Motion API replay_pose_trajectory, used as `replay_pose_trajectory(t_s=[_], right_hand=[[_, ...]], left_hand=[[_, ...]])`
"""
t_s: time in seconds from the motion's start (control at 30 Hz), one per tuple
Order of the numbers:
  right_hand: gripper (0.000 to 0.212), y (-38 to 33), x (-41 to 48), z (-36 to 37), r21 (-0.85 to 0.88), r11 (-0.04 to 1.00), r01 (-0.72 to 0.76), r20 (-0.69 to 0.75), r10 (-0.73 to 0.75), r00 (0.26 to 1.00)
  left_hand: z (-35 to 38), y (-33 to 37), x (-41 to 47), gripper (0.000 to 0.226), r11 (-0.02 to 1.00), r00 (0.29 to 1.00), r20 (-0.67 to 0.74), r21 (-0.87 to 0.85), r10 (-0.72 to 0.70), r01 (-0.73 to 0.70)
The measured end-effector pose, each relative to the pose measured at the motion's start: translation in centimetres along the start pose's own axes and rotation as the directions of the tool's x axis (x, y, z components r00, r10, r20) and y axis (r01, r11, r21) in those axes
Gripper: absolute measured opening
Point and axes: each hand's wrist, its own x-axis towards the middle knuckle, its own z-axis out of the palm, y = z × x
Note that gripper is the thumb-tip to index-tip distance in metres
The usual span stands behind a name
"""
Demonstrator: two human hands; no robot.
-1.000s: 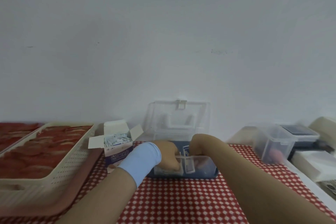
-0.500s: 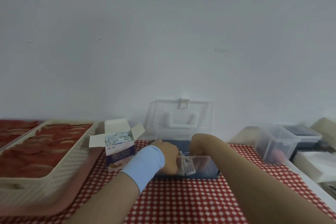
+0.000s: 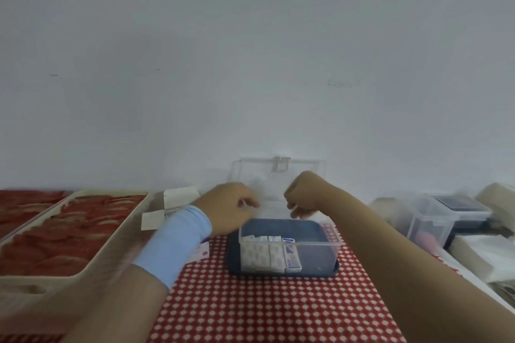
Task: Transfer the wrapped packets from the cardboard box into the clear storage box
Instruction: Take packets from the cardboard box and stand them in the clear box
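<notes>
Leaving the storage box (image 3: 317, 257), left hand (image 3: 227, 209) and right hand (image 3: 303, 195) curl fingers, hold unclear.

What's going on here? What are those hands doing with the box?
A person is filling a clear storage box with wrapped packets. A row of packets stands against its near wall, toward the left. The left hand and right hand hover above the box with fingers curled; the picture is too blurred to tell whether they hold anything. The cardboard box, flaps open, sits to the left of it.
</notes>
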Motion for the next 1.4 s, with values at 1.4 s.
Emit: replay_pose_trajectory(t_s=[1.4], right_hand=[[0.024, -10.8, 1.2, 11.0, -0.192, 0.86, 0.474, -0.276, -0.51, 0.815]], left_hand=[[-1.5, -11.2, -4.6, 0.025, 0.964, 0.895, -0.359, -0.11, -0.266, 0.242]])
